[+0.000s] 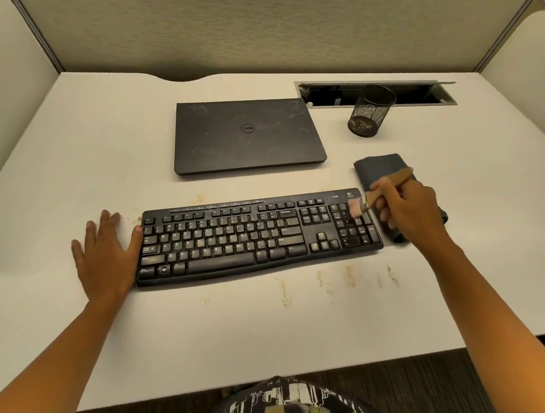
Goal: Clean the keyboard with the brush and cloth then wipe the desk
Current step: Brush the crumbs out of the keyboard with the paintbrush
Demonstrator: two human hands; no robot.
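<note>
— Where do we have the brush (397,178)?
— Our right hand (409,214) has its fingers curled round the handle. The bristles are on the number keys at the right end of the keyboard (257,236).
— And our left hand (105,251)?
— It lies flat on the desk (101,137), fingers straight and spread, thumb against the keyboard's left edge.
— The cloth (380,167)?
— Folded just right of the keyboard, partly hidden by our right hand. We see brown specks (350,276) in front of the keyboard, and a closed laptop (247,134) behind it.

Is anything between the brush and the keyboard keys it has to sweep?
Nothing visible. The brush, gripped by the right hand, has its bristles at the number pad; the keyboard's other keys lie uncovered. The left hand rests on the desk beside its left end.
</note>
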